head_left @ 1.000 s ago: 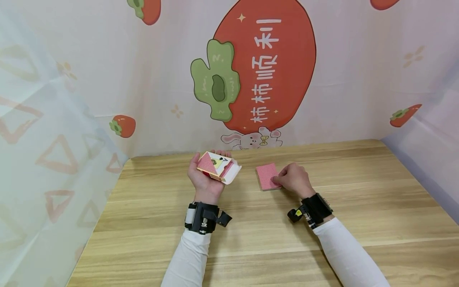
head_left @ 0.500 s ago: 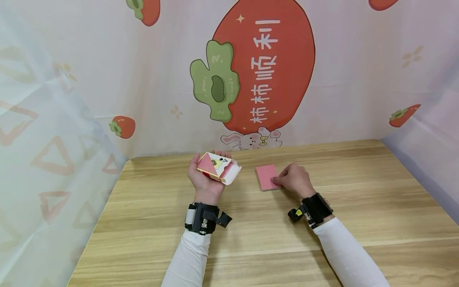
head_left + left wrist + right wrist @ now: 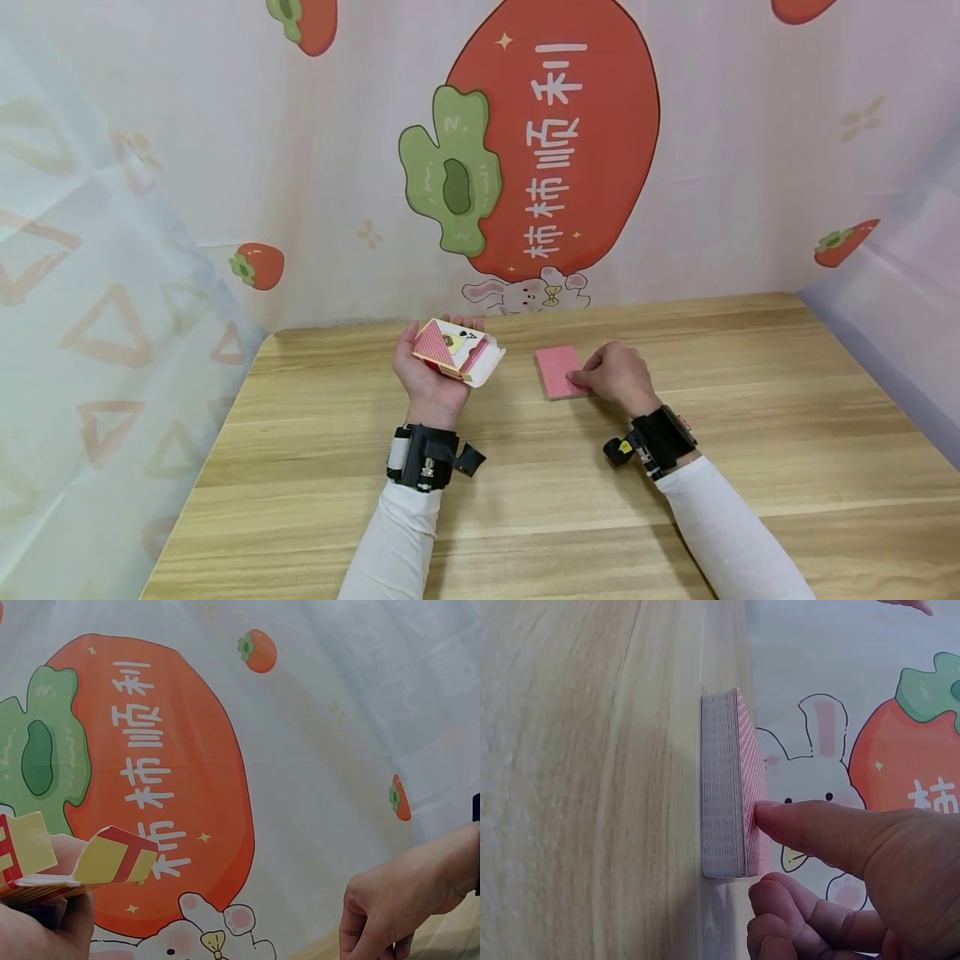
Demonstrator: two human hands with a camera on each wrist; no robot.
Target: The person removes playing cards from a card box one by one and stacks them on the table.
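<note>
My left hand (image 3: 429, 392) is turned palm up and holds a playing card box (image 3: 453, 343) above the table. The box is red-patterned with an ace pictured on its face, and its white flap stands open toward the right. In the left wrist view the box's open end (image 3: 112, 856) shows yellow and red flaps. To the right, a deck of playing cards (image 3: 557, 368) lies face down in a squared stack. My right hand (image 3: 621, 377) has its thumb on the deck's top near the right edge. In the right wrist view its other fingers (image 3: 776, 900) curl beside the stack.
Both hands are over the far part of a wooden table (image 3: 525, 517). A printed cloth (image 3: 337, 167) with persimmons and a rabbit hangs directly behind the table's back edge. More cloth (image 3: 90, 292) hangs at the left side.
</note>
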